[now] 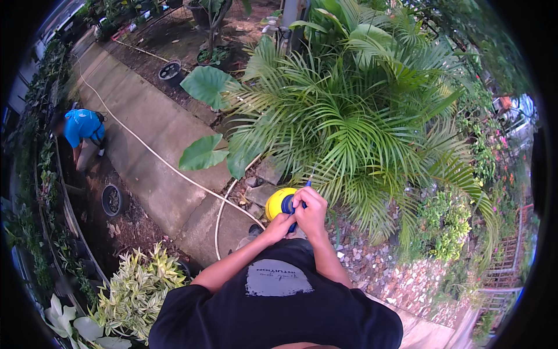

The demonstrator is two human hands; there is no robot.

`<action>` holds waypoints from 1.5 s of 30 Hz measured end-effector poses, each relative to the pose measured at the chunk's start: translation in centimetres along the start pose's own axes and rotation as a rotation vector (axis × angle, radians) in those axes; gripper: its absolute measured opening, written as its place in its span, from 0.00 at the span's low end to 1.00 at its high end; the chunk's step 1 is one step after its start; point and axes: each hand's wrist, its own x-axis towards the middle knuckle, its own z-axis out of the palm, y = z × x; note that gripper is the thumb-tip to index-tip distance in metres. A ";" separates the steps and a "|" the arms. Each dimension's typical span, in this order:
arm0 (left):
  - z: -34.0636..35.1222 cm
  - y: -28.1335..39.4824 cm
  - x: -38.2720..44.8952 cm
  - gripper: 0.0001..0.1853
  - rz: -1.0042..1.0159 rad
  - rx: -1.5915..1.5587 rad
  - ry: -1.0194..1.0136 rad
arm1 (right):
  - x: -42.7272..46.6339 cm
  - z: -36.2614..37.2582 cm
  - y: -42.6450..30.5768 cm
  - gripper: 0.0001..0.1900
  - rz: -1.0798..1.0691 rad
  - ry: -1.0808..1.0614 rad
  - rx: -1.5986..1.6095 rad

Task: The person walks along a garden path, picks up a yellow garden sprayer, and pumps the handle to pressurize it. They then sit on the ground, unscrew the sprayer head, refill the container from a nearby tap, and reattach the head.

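Observation:
In front of my body is a yellow pump sprayer bottle [276,204] with a blue head [287,203]. My left hand [279,227] grips the blue part at the near side of the sprayer. My right hand [312,207] closes its fingers around the head, right beside the left. A slim blue nozzle [309,181] sticks out beyond the right knuckles, towards the palm fronds [344,144]. The fingers cover much of the head, so its exact shape is hidden.
A pale hose [161,159] crosses the concrete path [144,109] and loops near my feet. At the left, a person in a blue shirt [83,126] bends over the planting bed. Plant pots [112,200], a variegated shrub [130,292] and stone gravel [392,283] lie around.

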 end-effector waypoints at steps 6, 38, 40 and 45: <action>-5.5 4.6 1.5 0.29 -0.039 0.012 -0.212 | 3.9 3.1 -2.9 0.09 0.026 0.158 -0.012; -38.7 23.2 13.3 0.22 -0.123 0.169 -0.738 | 28.7 28.2 -8.4 0.08 0.206 0.599 -0.167; -41.0 23.7 13.9 0.22 -0.110 0.123 -0.767 | 30.1 29.9 -9.0 0.08 0.211 0.600 -0.205; -47.5 24.6 15.7 0.23 0.006 0.114 -0.738 | 34.9 35.6 -9.9 0.08 0.133 0.527 -0.314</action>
